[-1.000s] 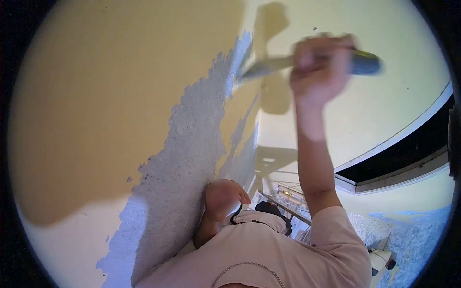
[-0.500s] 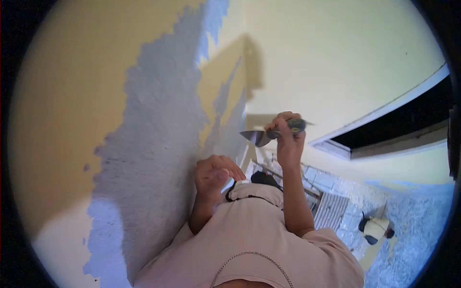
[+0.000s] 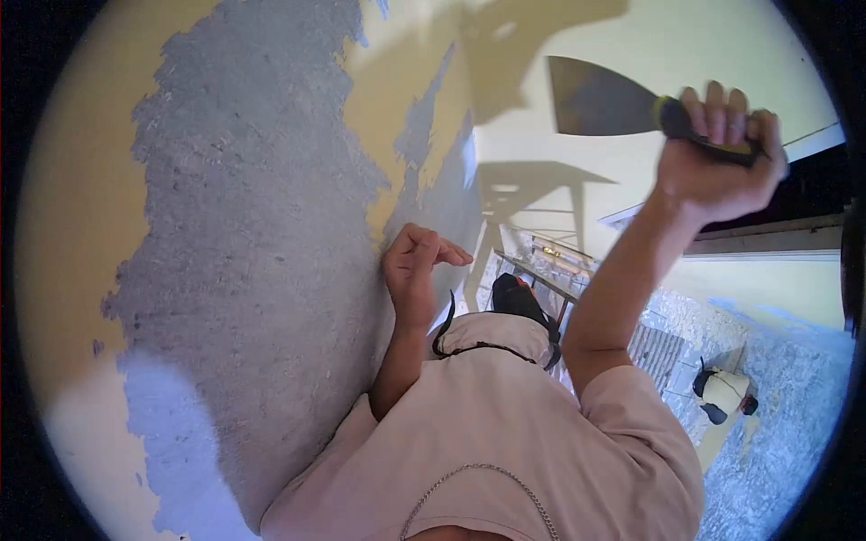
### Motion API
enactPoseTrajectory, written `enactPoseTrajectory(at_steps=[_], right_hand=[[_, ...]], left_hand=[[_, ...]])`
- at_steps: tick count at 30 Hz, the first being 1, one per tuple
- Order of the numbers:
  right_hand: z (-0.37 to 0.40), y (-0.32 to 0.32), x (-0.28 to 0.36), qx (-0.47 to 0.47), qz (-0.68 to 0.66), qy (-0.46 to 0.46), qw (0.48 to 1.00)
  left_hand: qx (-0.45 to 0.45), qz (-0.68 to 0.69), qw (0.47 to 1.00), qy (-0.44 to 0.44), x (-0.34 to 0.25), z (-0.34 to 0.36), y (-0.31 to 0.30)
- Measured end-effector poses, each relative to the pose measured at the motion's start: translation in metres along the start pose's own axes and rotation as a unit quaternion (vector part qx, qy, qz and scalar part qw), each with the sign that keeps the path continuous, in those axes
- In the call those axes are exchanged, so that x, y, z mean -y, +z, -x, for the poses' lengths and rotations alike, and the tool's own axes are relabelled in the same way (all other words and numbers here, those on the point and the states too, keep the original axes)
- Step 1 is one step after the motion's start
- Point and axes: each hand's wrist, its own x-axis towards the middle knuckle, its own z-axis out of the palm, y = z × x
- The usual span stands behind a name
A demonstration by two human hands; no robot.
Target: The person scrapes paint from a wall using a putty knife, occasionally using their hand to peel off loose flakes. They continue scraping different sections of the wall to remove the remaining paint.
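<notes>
My right hand [image 3: 726,167] is raised at the upper right, its fingers wrapped round the dark handle of a putty knife [image 3: 603,99]. The wide metal blade points left, apart from the wall, and looks slightly blurred. Low beside the left wall, my left hand [image 3: 419,270] holds nothing, its fingers partly bent and pointing right. On that wall, a large rough grey patch [image 3: 253,180] with ragged edges is bordered by yellowish paint [image 3: 81,225]. A narrower grey strip [image 3: 419,126] lies near the corner.
At the right is a dark opening with a pale ledge [image 3: 767,242]. Far below, another person [image 3: 724,392] is on the floor near a blue-white mottled surface [image 3: 785,451]. A ladder-like frame [image 3: 541,279] stands below me, and a corrugated sheet [image 3: 656,352] lies beyond.
My right hand has lifted the putty knife up and to the right, and the blade's broad face now shows. My left hand has risen slightly. The view has shifted along the wall.
</notes>
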Motion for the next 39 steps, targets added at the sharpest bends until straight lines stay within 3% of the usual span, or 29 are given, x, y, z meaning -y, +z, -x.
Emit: enactPoseTrajectory(at_steps=[2,3,5,6,8,10,12,13,14,15,16,17,18,20,24,26,28,30,35,37,38,39], right_hand=[[0.021,0.011,-0.045,-0.065,-0.007,0.051,0.997],[0.04,0.023,-0.085,-0.157,0.112,0.013,0.981],[0.089,0.015,-0.155,-0.096,0.334,-0.046,0.937],[0.098,0.021,-0.153,-0.043,0.391,0.011,0.92],[0.086,0.02,-0.148,-0.186,0.204,0.054,0.96],[0.049,0.018,-0.111,-0.267,0.006,0.052,0.962],[0.033,0.037,-0.086,-0.253,0.039,-0.008,0.967],[0.039,0.034,-0.094,-0.215,0.043,-0.013,0.976],[0.053,0.04,-0.116,-0.251,0.057,0.025,0.966],[0.066,0.055,-0.138,-0.318,0.198,-0.003,0.927],[0.084,0.039,-0.158,-0.195,0.342,-0.091,0.915],[0.102,0.016,-0.167,-0.133,0.353,0.058,0.924],[0.109,0.007,-0.164,-0.137,0.354,0.054,0.924],[0.117,-0.007,-0.153,-0.245,0.222,0.176,0.927],[0.14,-0.043,-0.13,-0.219,0.212,0.241,0.921],[0.145,-0.05,-0.124,-0.27,0.12,0.225,0.928],[0.126,-0.039,-0.106,-0.268,0.161,0.256,0.915],[0.092,-0.021,-0.092,-0.206,0.261,0.187,0.924],[0.006,0.007,-0.057,-0.142,0.217,0.059,0.964],[-0.012,0.021,-0.055,-0.105,0.086,-0.005,0.991],[-0.012,0.031,-0.064,-0.158,0.098,0.011,0.982],[-0.004,0.031,-0.082,-0.153,0.106,0.019,0.982]], left_hand=[[-0.011,0.036,0.999,0.033,0.003,0.001,0.0],[-0.012,0.038,0.999,0.037,0.003,0.001,0.001],[-0.004,0.024,0.999,0.043,0.002,0.001,0.0],[-0.003,0.022,0.999,0.046,0.002,0.003,-0.001],[0.005,0.025,0.999,0.035,0.002,0.002,-0.003],[0.008,0.016,0.999,0.033,0.003,0.002,-0.003],[0.012,-0.006,1.0,0.019,0.003,-0.001,-0.003],[0.012,-0.007,1.0,0.021,0.003,-0.004,-0.002],[0.014,-0.009,1.0,0.016,0.003,-0.006,-0.002],[0.017,-0.01,1.0,0.008,0.003,-0.004,-0.001],[0.019,-0.012,1.0,0.005,0.003,-0.003,-0.001],[0.033,-0.009,0.999,0.015,0.002,-0.004,-0.002],[0.048,-0.006,0.999,0.024,0.001,-0.006,-0.003],[0.052,-0.01,0.998,0.023,0.0,-0.006,-0.004],[0.058,-0.036,0.997,0.027,0.002,-0.003,-0.006],[0.057,-0.026,0.998,0.031,0.002,-0.002,-0.004],[0.051,-0.032,0.998,0.018,0.002,-0.001,-0.004],[0.052,-0.019,0.998,0.017,0.003,-0.001,-0.003],[0.055,-0.01,0.998,0.021,0.002,0.002,-0.002],[0.061,-0.004,0.998,0.012,0.003,0.002,-0.001],[0.063,-0.005,0.998,0.014,0.003,0.002,0.0],[0.061,-0.004,0.998,0.012,0.003,0.002,0.001]])
